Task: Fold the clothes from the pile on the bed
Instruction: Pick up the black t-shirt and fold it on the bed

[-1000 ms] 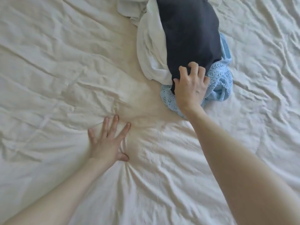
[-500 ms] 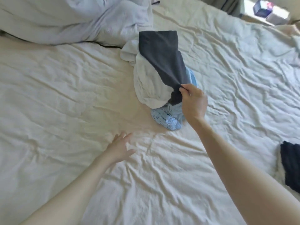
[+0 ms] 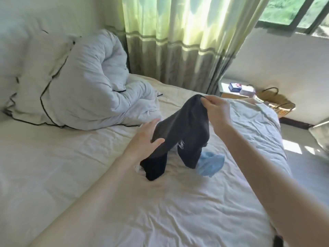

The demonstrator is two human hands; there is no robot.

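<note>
Lifting off the pile, the dark garment now hangs above the bed instead of lying draped over the other clothes as it did half a second ago. Head view: the right hand pinches the garment's top edge between thumb and curled fingers and holds it raised. Two dark lengths trail down from this grip, their lower ends touching the sheet. The left hand, which lay flat on the sheet beside the pile a second ago, is now raised to the garment's left edge, fingers straight and thumb spread, touching the cloth without closing on it. A light blue garment stays on the bed just right of the dark garment, and a scrap of white cloth shows at its lower left. A bunched duvet lies well beyond the dark garment, towards the headboard. One item is thus separated from the pile; no fold appears yet, and spreading it flat is probably the next need.
</note>
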